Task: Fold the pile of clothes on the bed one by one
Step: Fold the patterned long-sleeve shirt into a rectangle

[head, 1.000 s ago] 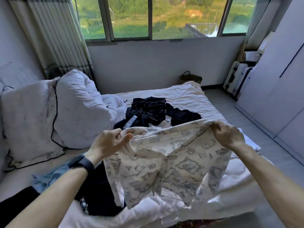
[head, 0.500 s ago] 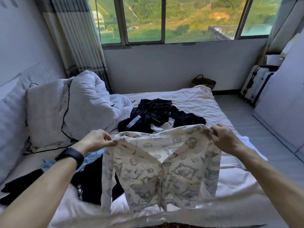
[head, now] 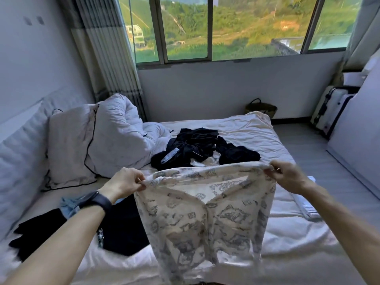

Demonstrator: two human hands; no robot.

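Garment: a cream printed garment (head: 205, 212) hangs above the bed (head: 236, 128), stretched taut along its top edge, likely so it drops flat and square before the first fold.
Left grip: the left hand (head: 125, 182) pinches the top-left corner, thumb against curled fingers.
Right grip: the right hand (head: 287, 177) pinches the opposite corner the same way.
Pile: dark clothes (head: 197, 149) lie heaped mid-bed beyond the 2 hands, unfolded (more dark cloth (head: 121, 229) lies under the left forearm).
Hidden: the hem runs out of frame; shorts or top, hard to say; blur softens the right fingers.
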